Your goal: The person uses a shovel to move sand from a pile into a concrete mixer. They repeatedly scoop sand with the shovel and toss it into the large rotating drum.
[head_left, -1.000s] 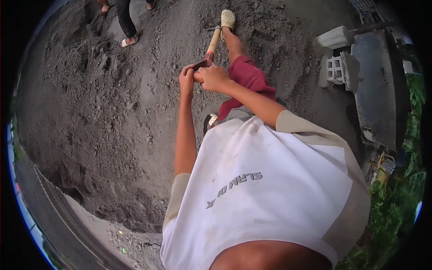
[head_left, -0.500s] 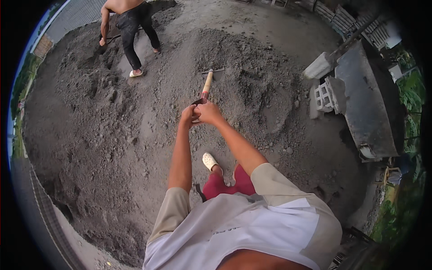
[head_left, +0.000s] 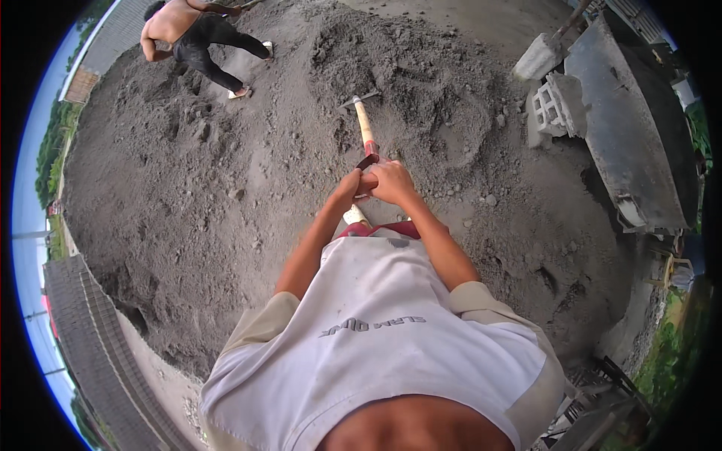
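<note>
Both hands are closed on the grip end of a shovel [head_left: 364,124] in front of my waist. My left hand [head_left: 348,186] wraps the left side of the grip, and my right hand [head_left: 393,182] covers the right side. A red and dark metal collar joins the grip to the pale wooden shaft, which points away from me. At its far end a thin metal edge lies across the shaft against the grey sand [head_left: 278,150]; the rest of the blade is hidden.
A person [head_left: 203,37] bends over the sand at the far left with a long handle. To the right stand a large metal trough [head_left: 624,128], a hollow concrete block [head_left: 553,109] and a whitish block-shaped thing [head_left: 536,57]. Small stones dot the ground.
My hands and the shovel grip have come closer to my body, and my arms are more bent. My view has shifted. The other person has turned and moved their arms.
</note>
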Demonstrator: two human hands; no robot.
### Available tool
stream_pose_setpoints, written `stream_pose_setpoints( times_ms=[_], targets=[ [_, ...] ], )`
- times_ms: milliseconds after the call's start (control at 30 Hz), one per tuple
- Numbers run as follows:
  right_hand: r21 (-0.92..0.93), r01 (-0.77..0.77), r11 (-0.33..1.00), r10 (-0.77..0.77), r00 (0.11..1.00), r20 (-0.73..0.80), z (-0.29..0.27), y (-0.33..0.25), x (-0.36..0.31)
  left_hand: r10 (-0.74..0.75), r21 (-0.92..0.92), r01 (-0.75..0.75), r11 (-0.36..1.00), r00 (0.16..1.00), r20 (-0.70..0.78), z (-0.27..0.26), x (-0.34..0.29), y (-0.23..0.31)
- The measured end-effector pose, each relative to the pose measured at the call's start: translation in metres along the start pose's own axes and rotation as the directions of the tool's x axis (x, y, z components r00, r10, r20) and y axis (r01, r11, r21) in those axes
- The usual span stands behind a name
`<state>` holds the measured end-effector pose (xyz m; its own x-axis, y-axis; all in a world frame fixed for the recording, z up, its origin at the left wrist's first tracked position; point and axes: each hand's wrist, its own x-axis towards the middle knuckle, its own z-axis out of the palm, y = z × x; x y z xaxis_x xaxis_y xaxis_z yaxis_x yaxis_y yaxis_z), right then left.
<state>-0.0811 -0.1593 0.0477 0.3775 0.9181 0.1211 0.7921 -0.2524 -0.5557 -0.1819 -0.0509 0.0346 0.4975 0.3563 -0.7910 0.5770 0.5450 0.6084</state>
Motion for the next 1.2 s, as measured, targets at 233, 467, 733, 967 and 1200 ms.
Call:
stream_pose_setpoints(
  times_ms=[233, 467, 733, 967, 1200],
  targets=[
    [0.257, -0.08, 0.963, 0.182, 0.897, -0.403, -0.12, -0.008, -0.079, -0.029, -0.321, 0.131, 0.938, 0.952, 0.304, 0.089, -0.068, 0.02],
    [0.917, -0.169, -0.363, 0.676, 0.629, 0.383, -0.119, 0.016, -0.052, -0.181, -0.055, 0.257, 0.965, 0.8, 0.572, 0.118, -0.038, 0.042],
    [0.968, -0.008, -0.25, 0.933, 0.265, 0.244, -0.11, -0.001, 0.009, -0.227, -0.266, 0.472, 0.84, 0.753, 0.618, 0.046, 0.13, 0.083],
    [0.96, -0.231, -0.158, 0.966, -0.238, 0.102, -0.113, -0.021, 0.046, -0.278, -0.785, 0.344, 0.515, 0.933, 0.227, 0.043, 0.351, 0.043],
    [0.904, -0.384, -0.188, 0.85, -0.524, -0.045, -0.037, -0.001, -0.028, -0.279, -0.773, 0.516, 0.371, 0.855, 0.437, 0.011, 0.415, -0.013]
  ],
)
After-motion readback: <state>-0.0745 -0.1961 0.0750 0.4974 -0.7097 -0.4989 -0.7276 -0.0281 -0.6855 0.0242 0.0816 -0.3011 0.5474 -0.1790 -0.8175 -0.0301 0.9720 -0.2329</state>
